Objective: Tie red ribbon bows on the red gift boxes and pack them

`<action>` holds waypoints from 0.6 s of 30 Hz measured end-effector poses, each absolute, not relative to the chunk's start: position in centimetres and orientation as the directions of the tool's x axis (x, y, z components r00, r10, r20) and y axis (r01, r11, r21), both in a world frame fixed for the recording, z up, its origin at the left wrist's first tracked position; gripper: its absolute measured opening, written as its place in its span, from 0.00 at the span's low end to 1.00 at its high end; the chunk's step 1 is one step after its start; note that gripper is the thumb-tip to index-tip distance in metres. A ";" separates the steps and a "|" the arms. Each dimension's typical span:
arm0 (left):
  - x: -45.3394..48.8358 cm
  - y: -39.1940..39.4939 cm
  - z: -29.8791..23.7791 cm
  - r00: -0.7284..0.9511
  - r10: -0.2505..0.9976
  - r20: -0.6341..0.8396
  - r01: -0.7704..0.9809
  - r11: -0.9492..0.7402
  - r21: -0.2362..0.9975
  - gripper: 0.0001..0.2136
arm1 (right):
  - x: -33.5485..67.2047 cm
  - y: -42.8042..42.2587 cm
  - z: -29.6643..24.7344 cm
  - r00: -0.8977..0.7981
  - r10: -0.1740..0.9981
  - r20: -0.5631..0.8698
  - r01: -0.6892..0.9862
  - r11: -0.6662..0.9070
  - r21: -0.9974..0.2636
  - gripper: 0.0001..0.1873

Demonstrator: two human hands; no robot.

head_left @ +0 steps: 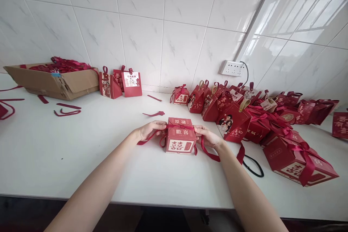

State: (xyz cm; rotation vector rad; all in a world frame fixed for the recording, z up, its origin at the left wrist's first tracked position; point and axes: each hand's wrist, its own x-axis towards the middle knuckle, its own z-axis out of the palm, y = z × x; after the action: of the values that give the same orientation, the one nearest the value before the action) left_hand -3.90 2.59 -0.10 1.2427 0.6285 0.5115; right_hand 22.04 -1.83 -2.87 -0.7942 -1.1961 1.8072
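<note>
Head view, small red box (181, 140): stands upright on the white table (81, 152), near the front edge, between the two hands; gold-and-white characters show on its front and top.
Head view, red ribbon (179, 127): runs across the top of the box; its loose ends hang down both sides and trail onto the table.
Head view, left hand (150, 130): at the box's upper left edge, fingers pinched together on the ribbon.
Head view, right hand (208, 136): at the upper right edge, fingers closed on the ribbon's other end.
Head view, right side: a heap of red gift boxes (272, 127), many tied with bows, just beside the right forearm; a black loop (254, 166) lies in front of them.
Head view, back left: a cardboard carton (54, 81) full of ribbons, with loose ribbon strips (66, 110) near it.
Head view, wall: a white socket strip (231, 68) on the tiles.
</note>
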 end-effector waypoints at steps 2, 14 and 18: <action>-3.9 2.6 0.0 0.726 0.669 -0.159 -0.017 0.249 0.968 0.16 | 22.1 -1.8 -3.0 -0.473 0.878 -0.078 -0.271 -0.229 -0.935 0.21; -3.8 2.6 0.1 0.730 0.667 -0.146 0.011 0.203 0.979 0.12 | 22.5 -1.6 -3.3 -0.484 0.863 -0.142 -0.143 -0.239 -0.960 0.21; -3.8 2.8 -0.3 0.737 0.662 -0.134 0.003 0.194 0.981 0.15 | 22.6 -1.5 -3.5 -0.473 0.869 -0.149 -0.116 -0.229 -0.967 0.20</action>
State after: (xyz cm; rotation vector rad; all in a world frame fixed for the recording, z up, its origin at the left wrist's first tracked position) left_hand -3.81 2.80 -0.35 1.3091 0.6215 0.5061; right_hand 22.59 -1.50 -3.45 -0.9551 -1.3136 1.7849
